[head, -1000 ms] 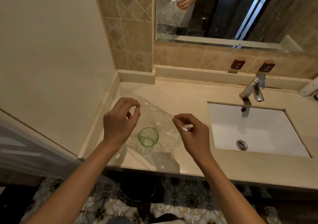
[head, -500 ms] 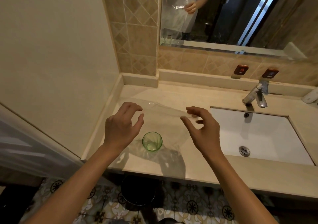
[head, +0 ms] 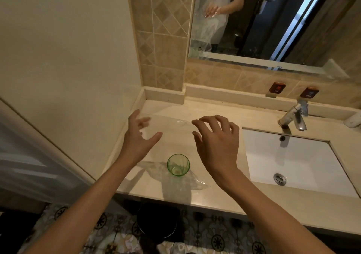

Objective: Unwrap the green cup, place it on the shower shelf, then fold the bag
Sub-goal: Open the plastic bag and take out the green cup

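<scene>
The green cup (head: 178, 165) stands upright and uncovered near the front of the vanity counter (head: 214, 109), on the lower end of the clear plastic bag (head: 172, 128). The bag's upper part stretches away towards the wall between my hands. My left hand (head: 138, 136) hovers over the bag's left edge with its fingers spread and blurred. My right hand (head: 216, 142) hovers over the bag's right side, its fingers loosely bent. Neither hand grips anything. No shower shelf is in view.
A white sink basin (head: 293, 156) with a metal faucet (head: 293, 117) lies to the right. A mirror (head: 273, 19) hangs above the backsplash. A plain wall bounds the counter on the left. A dark bin (head: 158, 220) stands on the patterned floor below the counter.
Both hands pinched the bag's upper edge a second ago. They have let go, opened and moved further from me. The bag is sinking towards the counter around the cup.
</scene>
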